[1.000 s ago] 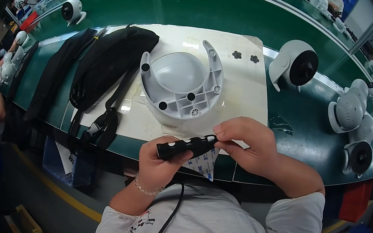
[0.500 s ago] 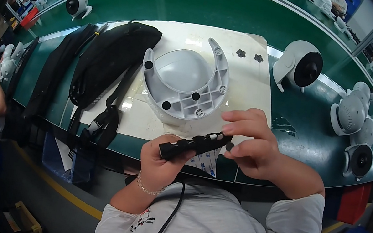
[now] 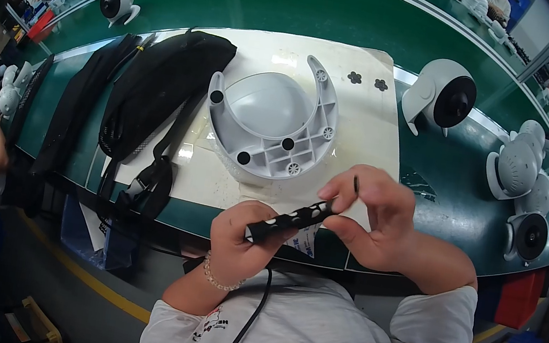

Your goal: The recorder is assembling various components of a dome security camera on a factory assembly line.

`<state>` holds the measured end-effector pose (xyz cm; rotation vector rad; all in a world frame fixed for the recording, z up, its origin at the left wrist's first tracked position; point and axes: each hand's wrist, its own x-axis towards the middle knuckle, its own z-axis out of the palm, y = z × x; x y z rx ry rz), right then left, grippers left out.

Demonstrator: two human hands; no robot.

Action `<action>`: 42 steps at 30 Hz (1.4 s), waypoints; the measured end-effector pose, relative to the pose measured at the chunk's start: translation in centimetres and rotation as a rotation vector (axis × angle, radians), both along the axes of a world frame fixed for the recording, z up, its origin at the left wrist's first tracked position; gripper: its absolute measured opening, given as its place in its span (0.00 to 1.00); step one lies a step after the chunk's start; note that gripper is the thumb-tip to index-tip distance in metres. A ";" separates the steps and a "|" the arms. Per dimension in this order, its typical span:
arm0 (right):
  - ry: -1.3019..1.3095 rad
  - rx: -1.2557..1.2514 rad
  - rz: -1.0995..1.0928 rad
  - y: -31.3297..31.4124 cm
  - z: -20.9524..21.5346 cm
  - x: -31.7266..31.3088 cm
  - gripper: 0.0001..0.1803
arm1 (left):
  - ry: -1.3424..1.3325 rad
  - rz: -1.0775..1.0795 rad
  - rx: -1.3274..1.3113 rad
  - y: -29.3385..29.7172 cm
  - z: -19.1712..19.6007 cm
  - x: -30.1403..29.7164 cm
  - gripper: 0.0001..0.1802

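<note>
My left hand [image 3: 241, 241] is closed around a black sheet of round adhesive pads [image 3: 284, 225], tilted above the table's near edge. At the sheet's right end, the fingers of my right hand [image 3: 381, 216] are curled in a pinch. One small black round pad [image 3: 356, 184] shows edge-on at those fingers. Beyond my hands, a white plastic camera body [image 3: 270, 103] lies with its ribbed curved base up. Three black round pads, one of them here [image 3: 288, 144], sit on that base; other round recesses [image 3: 294, 169] show bare.
A white board [image 3: 361, 113] lies under the camera body, with two dark flower-shaped pieces [image 3: 354, 77] on it. Black bags [image 3: 165, 95] with straps lie to the left. White cameras [image 3: 439, 97] stand at the right, and another [image 3: 118, 5] at the far left.
My right hand has closed in on the sheet's right end. The loose pad has moved up with its fingers. My left hand and the sheet have shifted slightly right.
</note>
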<state>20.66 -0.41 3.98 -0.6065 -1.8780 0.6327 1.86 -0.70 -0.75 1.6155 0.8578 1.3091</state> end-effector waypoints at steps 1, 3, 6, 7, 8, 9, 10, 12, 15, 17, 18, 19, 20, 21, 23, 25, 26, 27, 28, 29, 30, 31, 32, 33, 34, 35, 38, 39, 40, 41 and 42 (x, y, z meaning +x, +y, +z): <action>0.121 -0.134 0.008 -0.1 0.1 -0.3 0.24 | 0.052 -0.010 0.084 0.1 0.2 0.0 0.09; 0.121 -0.151 0.057 -0.1 0.0 -0.6 0.26 | 0.087 -0.017 0.141 0.3 0.4 0.1 0.10; 0.136 -0.331 0.090 -0.3 0.6 -0.7 0.27 | 0.129 -0.024 0.234 0.6 0.2 -0.1 0.11; -0.043 -0.186 0.036 -0.3 1.2 -0.5 0.28 | 0.135 -0.033 0.269 0.7 0.1 -0.1 0.11; -0.221 -0.039 -0.018 -0.2 1.5 -0.4 0.29 | 0.134 -0.032 0.269 0.7 0.1 -0.1 0.11; -0.222 -0.039 -0.017 -0.3 1.1 -0.4 0.29 | 0.134 -0.027 0.247 0.7 0.1 -0.1 0.12; -0.163 0.031 -0.012 -0.4 0.3 -0.5 0.29 | 0.133 -0.024 0.226 0.8 0.1 -0.1 0.12; -0.106 0.102 -0.008 -0.3 0.0 -0.3 0.30 | 0.139 -0.044 0.213 0.8 0.3 -0.3 0.12; 0.065 -0.084 -0.007 1.7 0.3 0.2 0.33 | 0.174 -0.056 0.261 1.0 0.5 -0.6 0.13; 0.125 -0.194 -0.005 2.8 1.0 -0.3 0.34 | 0.193 -0.073 0.328 1.2 0.4 -0.6 0.14; 0.132 -0.210 0.000 3.0 0.6 -0.6 0.33 | 0.170 -0.011 0.413 1.3 0.2 -0.5 0.15; 0.117 -0.203 0.004 3.1 0.5 -0.9 0.33 | 0.146 0.055 0.495 1.3 -0.1 -0.5 0.16; 0.102 -0.197 0.008 3.2 0.3 -1.1 0.32 | 0.180 0.027 0.556 1.7 -0.3 -0.8 0.16; 0.071 -0.178 -0.017 3.2 0.3 -1.0 0.32 | 0.179 0.027 0.550 1.9 -0.6 -0.7 0.16; 0.062 -0.190 -0.014 3.2 0.5 -1.2 0.32 | 0.193 0.099 0.546 2.0 -1.0 -0.5 0.16; 0.053 -0.202 -0.015 3.2 0.7 -1.4 0.31 | 0.220 0.087 0.544 2.1 -1.1 -0.6 0.16; 0.031 -0.211 -0.040 3.1 0.8 -1.6 0.31 | 0.230 0.097 0.538 2.1 -1.2 -0.6 0.17; 0.008 -0.219 -0.064 3.1 0.8 -1.7 0.31 | 0.239 0.106 0.533 2.1 -1.2 -0.5 0.18; 0.007 -0.225 -0.063 3.1 0.6 -1.8 0.31 | 0.239 0.106 0.527 2.2 -1.2 -0.7 0.18; 0.050 -0.231 -0.064 3.1 0.3 -1.9 0.31 | 0.278 0.054 0.525 2.3 -1.0 -1.0 0.16; 0.094 -0.237 -0.064 3.0 0.1 -2.0 0.31 | 0.317 0.002 0.523 2.3 -1.0 -1.2 0.14; 0.092 -0.241 -0.060 3.1 0.0 -1.9 0.31 | 0.318 0.005 0.518 2.4 -1.1 -1.3 0.14; -0.020 -0.139 -0.102 3.2 0.0 -1.7 0.30 | 0.310 0.003 0.521 2.5 -1.3 -1.3 0.14; -0.131 -0.035 -0.142 3.3 -0.1 -1.7 0.29 | 0.302 0.000 0.524 2.5 -1.4 -1.4 0.14; -0.158 0.111 -0.232 3.0 -0.3 -1.9 0.25 | 0.299 -0.001 0.523 2.4 -1.4 -1.4 0.14; -0.161 0.110 -0.234 2.9 -0.3 -1.6 0.25 | 0.302 -0.007 0.502 2.4 -1.4 -1.3 0.14; -0.340 0.413 -0.158 2.7 -0.3 -1.1 0.21 | 0.256 0.028 0.480 2.3 -1.6 -0.9 0.18; -0.389 0.492 -0.194 2.5 -0.4 -1.4 0.20 | 0.206 0.065 0.481 2.3 -1.6 -0.8 0.22; -0.441 0.571 -0.234 2.1 -0.5 -1.6 0.20 | 0.206 0.063 0.480 2.3 -1.5 -0.8 0.22; -0.492 0.650 -0.274 1.8 -0.5 -1.8 0.20 | 0.203 0.060 0.481 2.3 -1.4 -0.7 0.22; -0.498 0.638 -0.292 1.6 -0.6 -1.9 0.21 | 0.215 0.070 0.500 2.4 -1.3 -0.7 0.22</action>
